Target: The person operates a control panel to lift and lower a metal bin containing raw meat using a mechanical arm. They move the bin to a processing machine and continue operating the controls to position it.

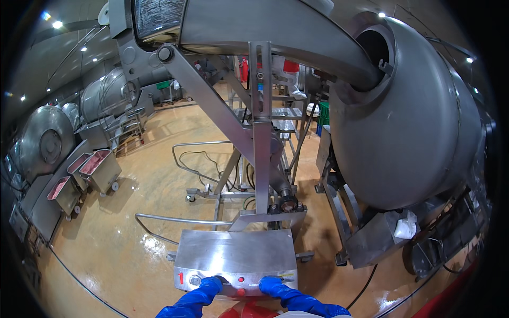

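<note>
My blue-gloved left hand point(212, 284) and right hand point(270, 284) are closed at the front of a steel control box point(233, 252), either side of a red button point(241, 279). What exactly their fingers grip is hidden. A gauge or dial point(195, 280) is left of my left hand. Above the box rises a steel lifting machine point(261, 175), whose long chute point(275, 32) reaches into the round opening of a large steel drum point(408, 138) on the right.
Steel carts with pink contents point(95, 164) stand at the left beside more drums point(45, 140). Bent tube handles point(180, 220) stick out leftward from the machine. Steps point(286, 126) and a green crate point(322, 119) are behind it. A hose point(366, 286) crosses the floor at right.
</note>
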A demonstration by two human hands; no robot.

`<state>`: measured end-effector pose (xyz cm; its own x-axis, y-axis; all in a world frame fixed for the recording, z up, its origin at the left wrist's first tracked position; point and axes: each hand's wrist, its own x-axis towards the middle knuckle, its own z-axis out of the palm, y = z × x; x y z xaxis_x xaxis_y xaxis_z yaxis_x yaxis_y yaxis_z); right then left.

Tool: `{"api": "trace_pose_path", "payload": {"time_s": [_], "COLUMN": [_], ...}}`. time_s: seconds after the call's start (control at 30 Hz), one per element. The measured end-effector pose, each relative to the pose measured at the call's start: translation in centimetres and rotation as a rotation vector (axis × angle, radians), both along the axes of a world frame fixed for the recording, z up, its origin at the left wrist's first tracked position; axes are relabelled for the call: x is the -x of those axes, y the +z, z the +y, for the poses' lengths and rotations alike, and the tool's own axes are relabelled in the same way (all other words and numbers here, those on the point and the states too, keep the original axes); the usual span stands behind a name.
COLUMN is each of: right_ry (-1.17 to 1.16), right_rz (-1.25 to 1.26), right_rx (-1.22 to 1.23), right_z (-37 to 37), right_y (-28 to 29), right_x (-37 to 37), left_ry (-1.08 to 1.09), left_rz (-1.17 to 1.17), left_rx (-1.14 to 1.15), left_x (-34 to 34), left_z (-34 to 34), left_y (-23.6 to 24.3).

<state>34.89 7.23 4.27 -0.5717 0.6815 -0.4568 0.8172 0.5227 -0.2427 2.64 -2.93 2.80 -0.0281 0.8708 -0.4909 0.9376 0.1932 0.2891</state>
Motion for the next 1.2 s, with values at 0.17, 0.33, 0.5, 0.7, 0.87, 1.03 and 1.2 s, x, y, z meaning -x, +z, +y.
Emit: {"api": "trace_pose_path", "payload": {"time_s": [0.17, 0.33, 0.5, 0.7, 0.87, 1.03, 1.2], "right_ry": [0.015, 0.007, 0.018, 0.01, 0.001, 0.055, 0.006], "right_rz": [-0.008, -0.011, -0.013, 0.007, -0.01, -0.006, -0.029], "right_rx": [0.002, -0.008, 0.006, -0.001, 0.009, 0.002, 0.014], "right_z": [0.2, 0.2, 0.2, 0.3, 0.4, 0.4, 0.3], "right_y": [-0.2, -0.7, -0.1, -1.2, -1.4, -0.7, -0.6], "right_x": [-0.1, 0.0, -0.2, -0.3, 0.2, 0.4, -0.3], "left_ry": [-0.006, 0.019, -0.02, -0.024, -0.01, -0.02, -0.048], "left_rz": [-0.083, 0.091, -0.085, 0.03, -0.026, -0.022, -0.054], "left_rx": [-0.019, 0.072, 0.02, 0.08, -0.043, -0.047, -0.032], "left_x": [-0.4, -1.4, -0.8, -1.3, 0.4, 1.7, -0.3], "left_z": [-0.2, 0.1, -0.2, 0.3, -0.5, 0.3, 0.1], "left_y": [2.6, 4.8, 5.3, 6.1, 0.4, -5.1, 1.3]}}
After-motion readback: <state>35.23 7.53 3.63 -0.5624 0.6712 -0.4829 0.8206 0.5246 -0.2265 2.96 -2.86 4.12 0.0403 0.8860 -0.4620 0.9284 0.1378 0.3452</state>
